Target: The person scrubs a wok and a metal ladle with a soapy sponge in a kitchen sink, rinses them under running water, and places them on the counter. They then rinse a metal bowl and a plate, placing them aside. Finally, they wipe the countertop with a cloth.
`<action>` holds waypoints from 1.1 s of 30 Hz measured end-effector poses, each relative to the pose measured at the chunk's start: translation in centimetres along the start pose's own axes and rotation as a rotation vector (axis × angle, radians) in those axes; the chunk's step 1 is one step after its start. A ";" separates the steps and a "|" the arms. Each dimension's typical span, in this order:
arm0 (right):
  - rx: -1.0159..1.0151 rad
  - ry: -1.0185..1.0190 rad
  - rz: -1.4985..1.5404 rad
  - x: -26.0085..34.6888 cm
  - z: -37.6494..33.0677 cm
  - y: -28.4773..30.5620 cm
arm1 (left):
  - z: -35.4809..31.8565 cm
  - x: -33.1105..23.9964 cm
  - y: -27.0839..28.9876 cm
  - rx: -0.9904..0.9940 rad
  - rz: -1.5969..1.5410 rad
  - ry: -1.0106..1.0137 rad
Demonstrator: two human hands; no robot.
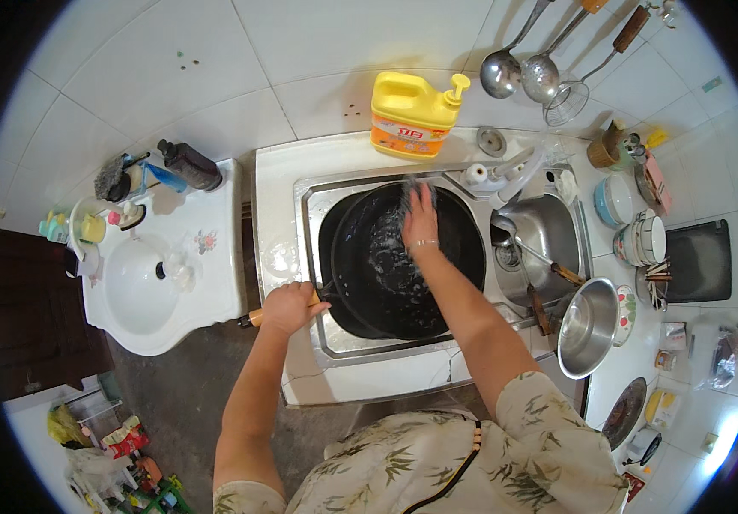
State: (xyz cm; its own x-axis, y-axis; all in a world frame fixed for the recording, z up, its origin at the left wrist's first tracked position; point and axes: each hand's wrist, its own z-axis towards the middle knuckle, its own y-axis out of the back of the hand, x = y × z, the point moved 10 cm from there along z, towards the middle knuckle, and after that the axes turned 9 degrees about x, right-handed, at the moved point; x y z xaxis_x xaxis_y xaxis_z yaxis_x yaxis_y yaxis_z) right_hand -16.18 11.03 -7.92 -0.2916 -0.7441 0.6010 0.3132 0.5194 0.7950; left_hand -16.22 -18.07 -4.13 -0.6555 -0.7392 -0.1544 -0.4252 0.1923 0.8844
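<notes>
A large black wok (356, 274) sits in the left basin of the steel sink (310, 248), with suds and water on its inner surface. Another dark round pan (328, 236) shows at its left edge, mostly hidden beneath it. My left hand (290, 307) is closed round the wok's wooden handle (254, 318) at the left. Inside the wok, toward its far side, my right hand (421, 224) presses a grey scrubber (406, 197) against the surface. That scrubber is blurred and partly covered by my fingers.
A yellow detergent jug (414, 113) stands behind the sink. The right basin (549, 231) holds a ladle (523, 240) and a wooden-handled tool (540, 308). A steel bowl (587, 328) rests at the counter's right. Ladles (501, 75) hang above; a white washbasin (142, 283) stands left.
</notes>
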 end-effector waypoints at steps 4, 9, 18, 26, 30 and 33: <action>0.177 -0.356 -0.204 -5.7 -8.0 -3.9 | -0.1 -0.1 0.2 0.013 -0.029 0.029; 0.426 0.032 -0.270 -1.3 -6.5 -3.9 | 0.0 0.4 -0.7 -0.004 0.013 0.019; 0.634 0.659 -0.571 -5.5 -5.4 6.8 | -0.1 0.1 -0.5 -0.067 0.043 -0.003; 1.048 0.261 -0.173 -2.6 -19.2 2.0 | 0.0 0.0 -0.1 -0.035 -0.014 0.023; 1.016 0.223 0.299 3.0 -21.1 -5.8 | 0.0 -0.1 -0.2 0.012 -0.006 0.023; 0.725 0.194 0.443 9.0 -15.6 -7.9 | 0.1 0.0 -0.6 0.056 -0.004 0.020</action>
State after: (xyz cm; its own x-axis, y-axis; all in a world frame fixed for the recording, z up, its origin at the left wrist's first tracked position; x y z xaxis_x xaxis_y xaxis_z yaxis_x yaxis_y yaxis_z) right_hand -7.17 -6.36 -10.06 -0.0993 -0.4348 0.8950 -0.3109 0.8680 0.3872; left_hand -16.04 -18.12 -4.72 -0.6414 -0.7527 -0.1488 -0.4627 0.2248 0.8575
